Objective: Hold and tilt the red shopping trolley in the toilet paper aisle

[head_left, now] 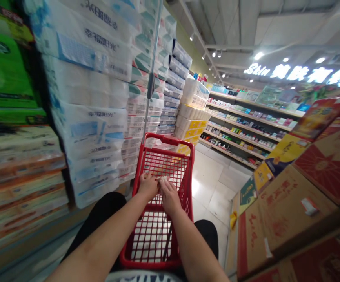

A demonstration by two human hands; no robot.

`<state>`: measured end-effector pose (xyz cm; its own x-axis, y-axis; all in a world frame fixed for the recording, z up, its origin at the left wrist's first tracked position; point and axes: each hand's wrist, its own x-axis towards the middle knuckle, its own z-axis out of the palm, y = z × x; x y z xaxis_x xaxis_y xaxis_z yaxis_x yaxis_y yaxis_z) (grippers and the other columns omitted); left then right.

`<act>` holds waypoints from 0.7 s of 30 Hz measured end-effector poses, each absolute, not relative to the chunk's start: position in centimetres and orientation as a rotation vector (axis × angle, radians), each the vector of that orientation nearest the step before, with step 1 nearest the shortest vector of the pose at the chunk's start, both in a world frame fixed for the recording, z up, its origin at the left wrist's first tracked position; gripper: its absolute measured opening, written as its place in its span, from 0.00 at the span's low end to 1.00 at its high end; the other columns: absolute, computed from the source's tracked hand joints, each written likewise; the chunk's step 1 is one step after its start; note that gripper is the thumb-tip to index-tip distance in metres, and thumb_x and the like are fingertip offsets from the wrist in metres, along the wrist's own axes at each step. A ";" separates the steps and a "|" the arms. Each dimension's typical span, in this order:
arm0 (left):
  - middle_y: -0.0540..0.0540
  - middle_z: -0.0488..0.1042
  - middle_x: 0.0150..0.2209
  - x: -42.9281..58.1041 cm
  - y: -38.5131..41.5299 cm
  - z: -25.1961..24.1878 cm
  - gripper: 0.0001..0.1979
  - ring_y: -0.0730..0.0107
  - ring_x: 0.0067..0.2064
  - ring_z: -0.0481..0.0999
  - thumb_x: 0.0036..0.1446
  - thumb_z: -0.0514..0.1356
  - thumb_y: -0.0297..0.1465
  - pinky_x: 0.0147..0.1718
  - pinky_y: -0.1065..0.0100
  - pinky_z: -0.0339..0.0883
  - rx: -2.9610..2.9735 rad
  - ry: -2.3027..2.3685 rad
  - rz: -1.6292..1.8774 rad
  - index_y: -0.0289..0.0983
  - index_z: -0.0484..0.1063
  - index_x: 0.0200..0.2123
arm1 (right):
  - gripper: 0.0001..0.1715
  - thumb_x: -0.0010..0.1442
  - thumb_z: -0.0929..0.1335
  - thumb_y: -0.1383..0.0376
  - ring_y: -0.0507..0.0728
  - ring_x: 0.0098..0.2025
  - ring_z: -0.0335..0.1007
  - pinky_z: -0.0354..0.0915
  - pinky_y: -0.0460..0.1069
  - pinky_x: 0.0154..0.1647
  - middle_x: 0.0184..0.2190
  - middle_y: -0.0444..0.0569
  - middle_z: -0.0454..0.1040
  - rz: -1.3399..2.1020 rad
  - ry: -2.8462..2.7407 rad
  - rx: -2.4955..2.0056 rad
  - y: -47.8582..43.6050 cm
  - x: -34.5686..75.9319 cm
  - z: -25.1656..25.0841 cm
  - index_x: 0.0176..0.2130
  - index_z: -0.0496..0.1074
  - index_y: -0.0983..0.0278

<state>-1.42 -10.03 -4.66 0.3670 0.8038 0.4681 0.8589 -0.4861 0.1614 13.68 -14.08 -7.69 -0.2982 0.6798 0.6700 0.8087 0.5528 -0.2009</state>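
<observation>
A red plastic shopping cart [184,156] stands right in front of me in a store aisle, its mesh basket holding nothing. My left hand [148,186] and my right hand [169,196] are side by side over the basket, both closed in a pinch. Between their fingertips is a small white object [163,179], perhaps a piece of paper; I cannot make out what it is. My bare forearms reach in from the bottom edge.
Stacked packs of toilet paper [93,117] and tissue fill the left side. Red and brown cardboard boxes [299,203] pile up on the right. A tiled aisle [213,184] runs ahead toward shelves of small goods [246,129]. A metal pole [152,78] rises behind the cart.
</observation>
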 end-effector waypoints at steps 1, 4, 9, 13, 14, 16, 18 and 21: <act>0.42 0.78 0.42 -1.4 -10.0 -4.8 0.15 0.45 0.59 0.62 0.59 0.52 0.34 0.56 0.42 0.44 -2.494 -1.520 -0.760 0.42 0.78 0.39 | 0.36 0.60 0.58 0.75 0.58 0.63 0.56 0.59 0.56 0.61 0.61 0.51 0.63 -0.216 -2.018 -1.212 -13.9 13.9 -7.8 0.66 0.54 0.60; 0.43 0.78 0.41 -1.4 -9.9 -5.1 0.16 0.47 0.58 0.63 0.59 0.51 0.34 0.56 0.42 0.45 -2.445 -1.510 -0.776 0.41 0.79 0.31 | 0.35 0.59 0.59 0.73 0.60 0.59 0.60 0.62 0.57 0.58 0.59 0.55 0.64 -0.228 -1.759 -1.325 -13.4 14.4 -8.1 0.65 0.56 0.62; 0.44 0.78 0.41 -1.4 -10.2 -4.8 0.15 0.49 0.58 0.64 0.59 0.51 0.33 0.57 0.43 0.45 -2.427 -1.528 -0.769 0.42 0.79 0.32 | 0.37 0.51 0.65 0.73 0.63 0.63 0.54 0.58 0.60 0.61 0.62 0.53 0.61 -0.219 -1.883 -1.325 -13.7 14.1 -8.3 0.61 0.63 0.59; 0.43 0.78 0.41 -1.4 -10.3 -4.4 0.14 0.49 0.58 0.64 0.59 0.52 0.34 0.57 0.43 0.44 -2.451 -1.524 -0.757 0.42 0.79 0.35 | 0.38 0.51 0.63 0.77 0.60 0.62 0.56 0.59 0.58 0.61 0.63 0.47 0.60 -0.179 -1.908 -1.337 -14.0 13.9 -8.1 0.58 0.67 0.54; 0.43 0.78 0.41 -1.4 -10.4 -4.4 0.15 0.49 0.58 0.64 0.59 0.51 0.34 0.57 0.43 0.44 -2.450 -1.524 -0.757 0.42 0.79 0.34 | 0.37 0.52 0.62 0.78 0.60 0.61 0.57 0.61 0.57 0.59 0.63 0.47 0.60 -0.185 -1.856 -1.357 -13.9 13.9 -8.2 0.58 0.67 0.54; 0.43 0.78 0.41 -1.4 -10.4 -4.3 0.16 0.50 0.58 0.63 0.59 0.51 0.34 0.57 0.43 0.43 -2.451 -1.529 -0.754 0.42 0.79 0.32 | 0.36 0.53 0.61 0.79 0.60 0.60 0.59 0.62 0.57 0.58 0.62 0.48 0.60 -0.218 -1.811 -1.364 -13.8 13.8 -8.4 0.57 0.68 0.54; 0.43 0.78 0.41 -1.4 -10.4 -4.3 0.15 0.50 0.58 0.63 0.60 0.51 0.34 0.57 0.43 0.44 -2.459 -1.540 -0.746 0.42 0.79 0.33 | 0.36 0.53 0.61 0.79 0.60 0.60 0.58 0.62 0.57 0.58 0.61 0.48 0.62 -0.245 -1.863 -1.328 -13.6 13.8 -8.7 0.56 0.69 0.54; 0.43 0.78 0.42 -1.3 -10.4 -4.3 0.15 0.50 0.59 0.62 0.60 0.51 0.34 0.57 0.43 0.45 -2.462 -1.558 -0.729 0.42 0.79 0.35 | 0.35 0.53 0.61 0.80 0.60 0.58 0.59 0.62 0.56 0.57 0.59 0.49 0.65 -0.242 -1.871 -1.319 -13.5 14.0 -8.6 0.54 0.71 0.54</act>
<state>-1.34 -10.40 -4.28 0.3471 0.8129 0.4677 0.8798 -0.4550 0.1379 13.99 -13.51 -8.63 -0.1203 0.6985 0.7054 0.8551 0.4338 -0.2838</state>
